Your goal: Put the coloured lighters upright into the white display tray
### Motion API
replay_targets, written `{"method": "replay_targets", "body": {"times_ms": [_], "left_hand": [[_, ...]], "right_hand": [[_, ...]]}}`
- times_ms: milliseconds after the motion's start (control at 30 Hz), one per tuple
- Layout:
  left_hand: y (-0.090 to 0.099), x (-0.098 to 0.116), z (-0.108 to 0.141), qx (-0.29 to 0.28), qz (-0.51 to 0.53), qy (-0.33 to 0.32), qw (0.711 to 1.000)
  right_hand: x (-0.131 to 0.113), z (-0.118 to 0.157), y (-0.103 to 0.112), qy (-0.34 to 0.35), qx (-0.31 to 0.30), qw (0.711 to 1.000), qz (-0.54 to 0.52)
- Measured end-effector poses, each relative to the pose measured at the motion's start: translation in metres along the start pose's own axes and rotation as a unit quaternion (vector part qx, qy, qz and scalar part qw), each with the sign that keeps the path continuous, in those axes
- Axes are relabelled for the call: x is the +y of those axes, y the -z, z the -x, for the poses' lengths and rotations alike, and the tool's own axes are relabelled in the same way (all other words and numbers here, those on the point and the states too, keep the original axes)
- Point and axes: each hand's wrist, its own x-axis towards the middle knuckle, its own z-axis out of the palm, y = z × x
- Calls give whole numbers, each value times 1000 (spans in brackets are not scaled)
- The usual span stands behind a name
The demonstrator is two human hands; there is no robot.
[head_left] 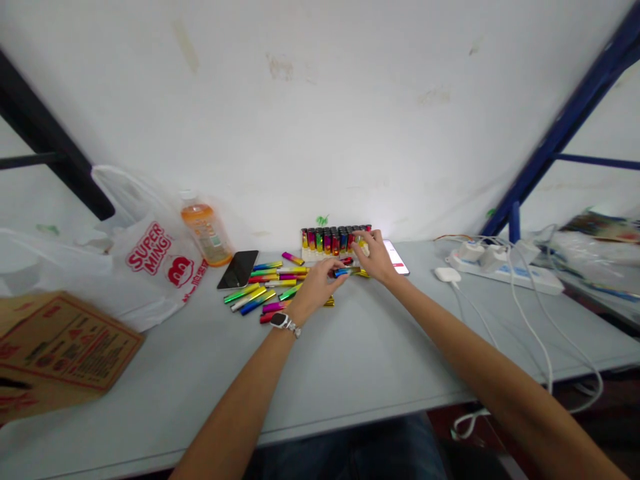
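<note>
Near the wall my left hand (319, 285) pinches a shiny blue lighter (342, 272) between thumb and fingertips, in front of a pale rack (313, 255). Upright metallic lighters (327, 240) with dark tops and mixed colours stand packed in this rack. My right hand (376, 255) reaches over the rack's right end, index finger and thumb curved and apart beside the lighters there. Its other fingers are partly hidden. A red lighter (346, 261) lies just in front of the rack. Loose shiny coloured tubes or lighters (255, 301) lie spread left of my left hand.
A dark phone (239, 269) lies left of the pile, near an orange drink bottle (207, 230), a white plastic bag (155, 257) and a cardboard box (70, 350). A lit phone (397, 258) is beside my right hand. Charger (447, 275), power strip (530, 279) and cables occupy the right.
</note>
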Motion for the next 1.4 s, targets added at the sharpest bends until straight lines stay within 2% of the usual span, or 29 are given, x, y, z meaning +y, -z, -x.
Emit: {"method": "replay_targets", "body": {"times_ms": [133, 267, 400, 533, 633, 733, 867, 1000, 1167, 1400], "left_hand": [[-8, 1, -3, 76, 132, 35, 988], [-19, 8, -3, 122, 228, 76, 963], [-30, 18, -2, 137, 331, 92, 929], [-34, 28, 0, 125, 413, 100, 897], [-32, 33, 3, 108, 400, 141, 899], [-30, 32, 4, 135, 325, 165, 921], [-31, 27, 4, 187, 203, 157, 948], [-31, 30, 5, 194, 128, 138, 963], [-29, 36, 9, 170, 135, 98, 971], [-29, 35, 11, 166, 147, 94, 971]], "right_hand": [[-17, 23, 4, -42, 24, 995, -85], [-27, 38, 5, -101, 47, 984, -138], [-32, 46, 3, -130, 44, 975, -173], [-37, 52, -3, -142, 20, 968, -207], [-40, 55, -7, -144, -9, 963, -229], [-43, 56, -8, -143, -29, 962, -231], [-45, 57, -8, -144, -42, 960, -235], [-45, 57, -8, -151, -48, 959, -234], [-46, 57, -6, -147, -53, 959, -237], [-48, 57, -4, -148, -60, 959, -235]]}}
